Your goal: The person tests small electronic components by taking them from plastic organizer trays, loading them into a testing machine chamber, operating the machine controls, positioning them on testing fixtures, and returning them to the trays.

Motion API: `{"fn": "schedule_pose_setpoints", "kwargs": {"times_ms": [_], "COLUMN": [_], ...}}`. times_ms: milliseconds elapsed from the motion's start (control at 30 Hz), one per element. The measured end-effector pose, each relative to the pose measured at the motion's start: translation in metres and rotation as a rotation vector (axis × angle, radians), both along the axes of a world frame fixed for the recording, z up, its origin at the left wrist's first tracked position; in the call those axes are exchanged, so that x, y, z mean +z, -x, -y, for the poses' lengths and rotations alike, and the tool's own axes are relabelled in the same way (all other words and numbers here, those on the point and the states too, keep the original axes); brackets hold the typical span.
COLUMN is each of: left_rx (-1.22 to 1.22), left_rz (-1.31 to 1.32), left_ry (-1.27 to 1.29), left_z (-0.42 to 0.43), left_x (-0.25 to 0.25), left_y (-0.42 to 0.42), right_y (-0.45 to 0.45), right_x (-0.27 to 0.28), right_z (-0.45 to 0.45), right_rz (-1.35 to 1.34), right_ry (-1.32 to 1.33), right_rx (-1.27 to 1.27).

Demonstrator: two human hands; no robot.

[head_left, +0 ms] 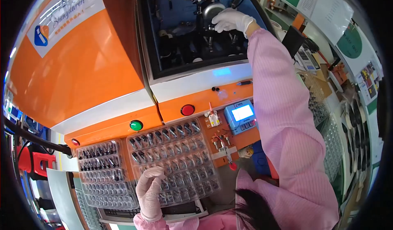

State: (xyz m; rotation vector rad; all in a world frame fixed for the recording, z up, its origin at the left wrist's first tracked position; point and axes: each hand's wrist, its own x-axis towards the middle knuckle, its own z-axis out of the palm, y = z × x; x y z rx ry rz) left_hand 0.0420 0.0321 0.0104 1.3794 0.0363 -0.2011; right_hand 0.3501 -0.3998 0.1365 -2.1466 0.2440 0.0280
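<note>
My right hand [232, 20], in a white glove, reaches into the dark chamber of the orange machine. Its fingers are bent together at a small metal fixture [210, 42], beside a round silver part [213, 11]; what they pinch is hidden. Lower down, my left hand [150, 193], also gloved, rests over the near left edge of a clear plastic tray [216, 177]. Its fingers are curled in, and I cannot make out anything between them. Rows of small dark and clear parts fill this tray's pockets.
A second clear tray [107, 177] with similar parts stands at left. On the orange panel are a green button [136, 125], a red button [188, 109] and a blue meter [240, 114] with a lit screen. A red-tipped clamp [224, 148] sits right of the trays.
</note>
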Motion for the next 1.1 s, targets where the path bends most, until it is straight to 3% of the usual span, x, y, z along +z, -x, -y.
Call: {"fn": "schedule_pose_setpoints", "kwargs": {"times_ms": [200, 333, 400, 567, 667, 833, 933, 1033, 1100], "left_rx": [-0.036, -0.056, -0.050, -0.020, -0.012, 0.060, 0.084, 0.080, 0.062], "left_rz": [0.025, 0.041, 0.063, 0.150, 0.150, 0.104, 0.140, 0.211, 0.329], "left_ry": [0.008, 0.025, -0.012, -0.118, -0.135, -0.136, -0.145, -0.183, -0.346], "left_z": [0.013, 0.026, 0.031, 0.023, 0.017, 0.009, 0.007, 0.000, -0.004], "left_x": [0.004, 0.001, 0.003, 0.001, -0.003, -0.003, -0.002, 0.004, 0.013], "left_y": [-0.012, -0.017, -0.017, -0.006, 0.002, 0.015, 0.021, 0.023, 0.024], "right_y": [-0.014, -0.024, -0.015, -0.045, -0.027, -0.009, -0.004, 0.011, 0.008], "right_x": [-0.002, 0.002, 0.011, 0.007, -0.002, -0.028, -0.044, -0.044, -0.045], "right_z": [0.000, 0.003, -0.023, -0.011, -0.004, -0.025, -0.046, -0.062, -0.070], "right_rz": [0.003, -0.088, 0.083, -0.089, 0.009, 0.257, 0.501, 0.470, 0.485], "right_ry": [0.026, 0.096, 0.711, 0.745, 0.305, 0.414, 0.667, 0.613, 0.595], "right_rx": [-0.037, 0.101, 0.139, 0.143, 0.001, -0.147, -0.490, -0.575, -0.621]}}
